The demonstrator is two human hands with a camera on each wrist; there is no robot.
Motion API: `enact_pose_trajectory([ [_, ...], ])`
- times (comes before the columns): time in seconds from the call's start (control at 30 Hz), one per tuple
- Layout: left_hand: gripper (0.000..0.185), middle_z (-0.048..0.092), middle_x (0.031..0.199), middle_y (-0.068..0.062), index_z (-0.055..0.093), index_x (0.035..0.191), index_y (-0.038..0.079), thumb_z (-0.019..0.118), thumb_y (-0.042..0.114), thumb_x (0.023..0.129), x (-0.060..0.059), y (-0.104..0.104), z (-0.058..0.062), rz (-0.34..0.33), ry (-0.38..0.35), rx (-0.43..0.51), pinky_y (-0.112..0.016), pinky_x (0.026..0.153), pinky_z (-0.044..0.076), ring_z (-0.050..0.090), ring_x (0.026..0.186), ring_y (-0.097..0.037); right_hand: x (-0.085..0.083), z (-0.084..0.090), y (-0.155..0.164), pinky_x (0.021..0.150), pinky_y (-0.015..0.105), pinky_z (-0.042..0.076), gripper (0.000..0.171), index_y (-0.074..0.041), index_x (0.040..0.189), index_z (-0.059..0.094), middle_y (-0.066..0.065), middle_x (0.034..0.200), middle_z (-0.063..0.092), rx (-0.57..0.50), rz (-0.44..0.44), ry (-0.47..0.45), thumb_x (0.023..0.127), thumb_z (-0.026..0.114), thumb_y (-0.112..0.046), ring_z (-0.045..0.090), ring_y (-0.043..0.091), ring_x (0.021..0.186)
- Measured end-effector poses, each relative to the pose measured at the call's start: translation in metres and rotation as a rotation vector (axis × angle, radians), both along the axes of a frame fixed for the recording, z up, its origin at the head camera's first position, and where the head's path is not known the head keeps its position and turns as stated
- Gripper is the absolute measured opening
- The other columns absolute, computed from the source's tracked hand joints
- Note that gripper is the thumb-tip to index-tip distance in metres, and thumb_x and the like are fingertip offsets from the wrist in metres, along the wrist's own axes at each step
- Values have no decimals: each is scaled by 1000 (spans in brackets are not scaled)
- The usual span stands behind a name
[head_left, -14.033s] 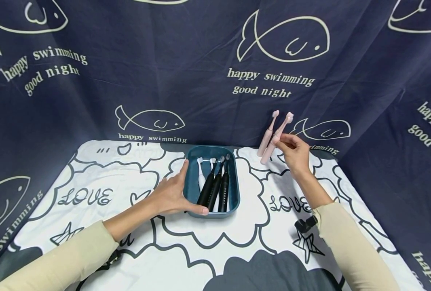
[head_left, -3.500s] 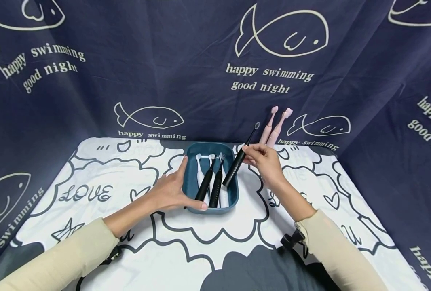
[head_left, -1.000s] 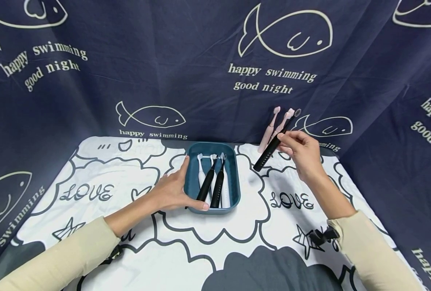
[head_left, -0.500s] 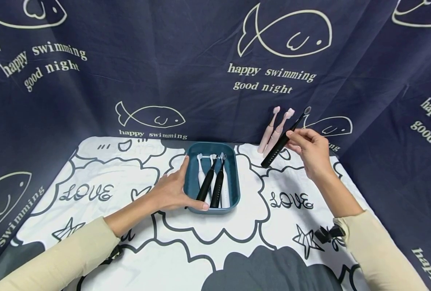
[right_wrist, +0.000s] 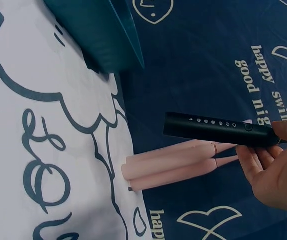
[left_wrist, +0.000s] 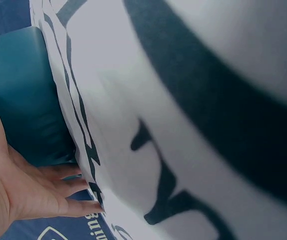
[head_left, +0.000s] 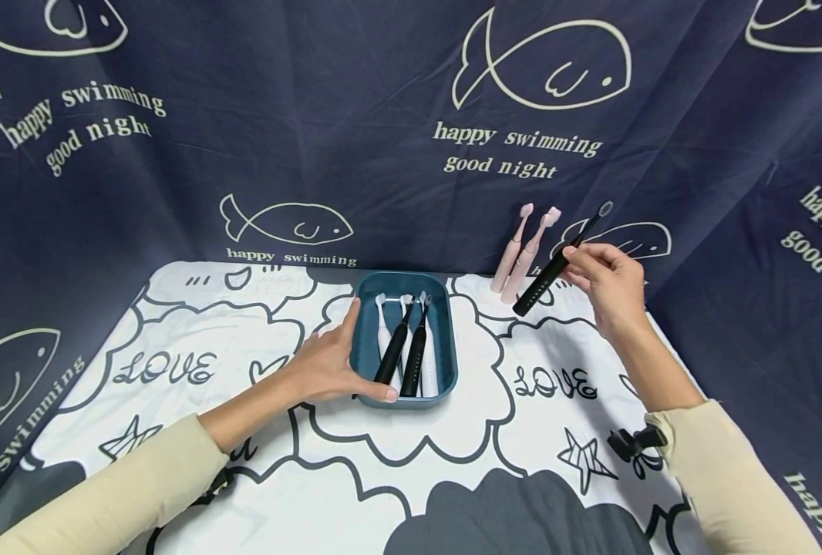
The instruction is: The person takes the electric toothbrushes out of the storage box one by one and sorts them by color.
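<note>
My right hand [head_left: 611, 289] pinches a black electric toothbrush [head_left: 544, 282] by its upper handle, head up and tilted right. Its lower end is just right of two pink electric toothbrushes [head_left: 524, 266], which lean against the backdrop; whether it touches the cloth cannot be told. In the right wrist view the black handle [right_wrist: 208, 129] shows its row of icons. My left hand [head_left: 328, 366] rests against the left side of a blue bin [head_left: 452, 339], thumb at the near rim, fingers extended along the wall. Two black toothbrushes [head_left: 416, 358] lie on white toothbrushes [head_left: 383, 335] inside.
A white cloth [head_left: 272, 493] with black cartoon print covers the surface. Behind it hangs a navy backdrop [head_left: 355, 139] with fish drawings, also closing off both sides. The bin stands near the backdrop.
Earlier my right hand held a pink toothbrush at the backdrop, then lifted a black one from the bin. It has since carried that rightward past the pink pair. My left hand stays put.
</note>
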State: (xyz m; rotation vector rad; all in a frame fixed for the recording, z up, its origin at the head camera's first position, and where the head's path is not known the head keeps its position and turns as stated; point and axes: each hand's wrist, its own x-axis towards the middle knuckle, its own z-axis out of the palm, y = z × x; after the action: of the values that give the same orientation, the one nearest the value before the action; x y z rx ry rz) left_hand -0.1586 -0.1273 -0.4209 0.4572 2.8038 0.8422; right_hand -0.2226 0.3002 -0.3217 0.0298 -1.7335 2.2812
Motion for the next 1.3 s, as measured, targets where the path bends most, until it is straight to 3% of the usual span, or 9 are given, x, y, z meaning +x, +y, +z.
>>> enact_pose_trajectory([
  [0.27,173,51,173,-26,-13,182,22,85,98,62,0,-1,0,-2,0,1,-61,107,60,74,123,-40,-5,0,9,76,28,69,11,-1,97,74,4,83,79,-28,-38,11,100,80,7,80,15,71],
  [0.67,173,54,170,-27,-13,182,21,86,98,63,1,-2,1,-3,-2,1,-57,101,62,74,101,-29,-12,-4,22,75,25,68,13,-4,97,74,0,82,80,3,-97,-34,100,80,7,77,12,69],
  [0.87,173,48,175,-25,-14,182,23,85,99,62,1,-1,2,-1,0,-2,-59,105,60,74,112,-34,-15,-7,27,75,23,68,13,-4,97,74,-1,84,80,38,-112,-41,100,81,6,79,11,71],
  [1.07,174,49,174,-27,-14,182,23,85,100,61,1,-1,2,-3,-2,3,-56,101,62,72,95,-27,-18,-8,32,74,22,67,14,-5,97,75,-2,83,80,63,-132,-43,100,80,7,79,10,73],
  [1.13,174,47,175,-27,-14,182,23,85,100,61,1,-1,2,-2,-1,5,-57,102,62,73,98,-28,-19,-9,33,73,22,67,14,-5,97,74,-3,83,80,63,-136,-47,100,79,7,79,9,73],
  [1.3,174,41,180,-23,-13,182,22,84,101,61,1,0,1,3,1,4,-61,113,58,72,131,-42,-23,-11,36,74,22,67,15,-5,98,73,-3,83,81,70,-148,-46,101,78,9,80,8,73],
])
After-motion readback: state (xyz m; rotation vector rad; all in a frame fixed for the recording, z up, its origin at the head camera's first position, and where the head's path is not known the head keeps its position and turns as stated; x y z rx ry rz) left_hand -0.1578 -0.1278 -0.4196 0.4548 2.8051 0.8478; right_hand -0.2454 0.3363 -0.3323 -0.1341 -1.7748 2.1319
